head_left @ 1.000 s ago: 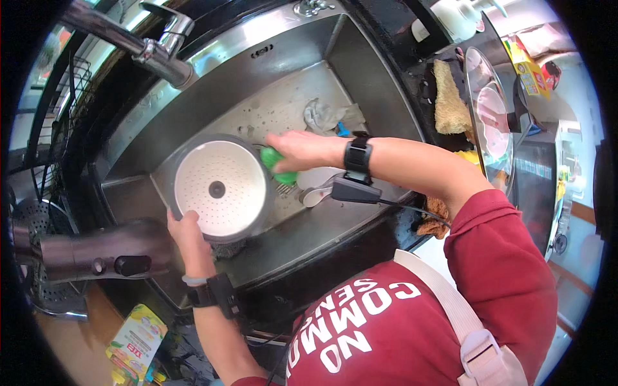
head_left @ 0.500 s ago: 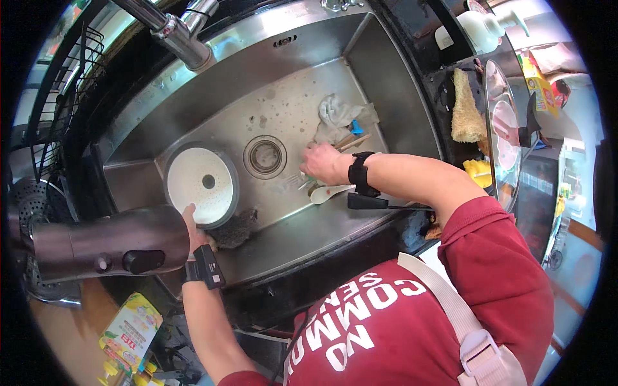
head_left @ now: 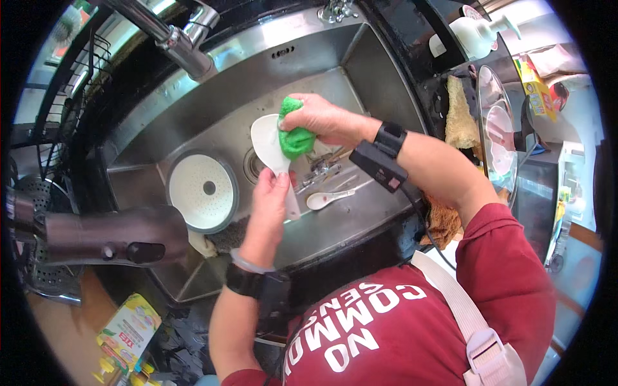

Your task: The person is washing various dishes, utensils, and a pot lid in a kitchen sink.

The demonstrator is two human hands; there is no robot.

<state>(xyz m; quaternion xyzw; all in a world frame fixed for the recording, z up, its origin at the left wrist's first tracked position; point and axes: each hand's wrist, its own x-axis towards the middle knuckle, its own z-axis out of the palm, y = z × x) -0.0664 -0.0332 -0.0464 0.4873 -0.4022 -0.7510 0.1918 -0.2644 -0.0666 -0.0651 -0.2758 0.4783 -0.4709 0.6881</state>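
Observation:
Over the sink (head_left: 386, 71), my left hand (head_left: 269, 201) grips a white rice paddle (head_left: 265, 136) by its handle, the broad blade pointing up. A bunched green cloth (head_left: 296, 138) is in my right hand (head_left: 318, 119), its fingers closed around it and pressing it to the edge of the blade. Below my hands, several pieces of metal cutlery (head_left: 322, 168) lie on the sink floor beside a white spoon (head_left: 328, 199). The paddle and my left hand partly cover the drain (head_left: 251, 166).
A white bowl with small holes and a grey rim (head_left: 203, 193) stands at the sink's left, by a dark scouring pad (head_left: 228, 237). The faucet (head_left: 187, 55) rises behind. At right are a loofah (head_left: 462, 112), a brown cloth (head_left: 443, 219) and a pump bottle (head_left: 476, 35).
My left hand has left the bowl and moved right, now gripping the rice paddle. My right hand has risen from the cutlery with the green cloth. The greyish cloth no longer shows.

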